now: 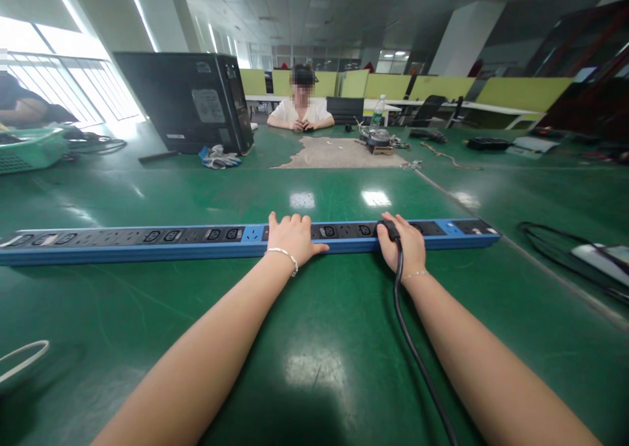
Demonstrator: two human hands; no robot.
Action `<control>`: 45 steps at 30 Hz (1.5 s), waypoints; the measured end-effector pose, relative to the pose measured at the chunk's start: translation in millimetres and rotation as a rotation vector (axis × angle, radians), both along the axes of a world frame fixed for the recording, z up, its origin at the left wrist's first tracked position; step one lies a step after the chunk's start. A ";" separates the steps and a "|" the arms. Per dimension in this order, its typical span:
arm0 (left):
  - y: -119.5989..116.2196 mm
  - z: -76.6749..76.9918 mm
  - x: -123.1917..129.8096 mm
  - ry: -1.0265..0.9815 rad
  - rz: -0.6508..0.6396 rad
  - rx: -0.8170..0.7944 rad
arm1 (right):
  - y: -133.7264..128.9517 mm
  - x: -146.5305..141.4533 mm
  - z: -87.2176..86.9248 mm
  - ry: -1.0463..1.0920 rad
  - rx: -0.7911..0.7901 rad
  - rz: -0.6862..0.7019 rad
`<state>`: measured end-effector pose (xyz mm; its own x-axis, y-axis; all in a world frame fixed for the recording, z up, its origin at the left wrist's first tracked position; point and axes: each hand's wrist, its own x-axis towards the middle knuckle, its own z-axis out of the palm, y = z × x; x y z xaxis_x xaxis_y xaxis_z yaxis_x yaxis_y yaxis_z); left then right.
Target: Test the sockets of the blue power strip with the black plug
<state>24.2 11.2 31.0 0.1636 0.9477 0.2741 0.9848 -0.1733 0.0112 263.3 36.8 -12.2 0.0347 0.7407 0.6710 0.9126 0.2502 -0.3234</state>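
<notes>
A long blue power strip (pixel 147 253) with black sockets lies across the green table. My left hand (pixel 292 236) rests over the strip near its middle and grips it, fingers over the far edge and thumb along the near side. Further right, my right hand (pixel 405 243) is closed round a black plug (pixel 392 230) at the strip's sockets. Whether the plug is fully seated cannot be seen. From it a black cable (pixel 407 328) runs down toward the front edge of the view, between my forearms.
A black computer case (pixel 187 105) stands back left, gloves (pixel 219 158) beside it. A green basket (pixel 32 151) is far left. Across the table sits a person (pixel 301 113). A bottle (pixel 378 112) stands back right; black cables (pixel 550 243) lie at right.
</notes>
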 end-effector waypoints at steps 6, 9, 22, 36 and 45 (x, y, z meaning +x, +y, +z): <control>3.8 -7.3 19.3 -0.083 -0.109 -0.016 | -4.0 0.5 1.0 -0.054 -0.033 -0.021; -0.8 -17.5 21.0 -0.083 -0.140 0.090 | -4.0 -1.0 0.3 -0.028 -0.023 -0.043; -1.5 -24.0 19.1 -0.060 -0.156 0.145 | -2.0 0.4 2.4 0.063 -0.028 0.038; -2.8 -21.5 18.7 -0.080 -0.155 0.102 | 0.1 2.1 4.0 0.334 -0.024 0.057; -2.2 -23.1 17.8 -0.068 -0.164 0.129 | 13.1 77.6 13.6 0.584 0.216 -0.037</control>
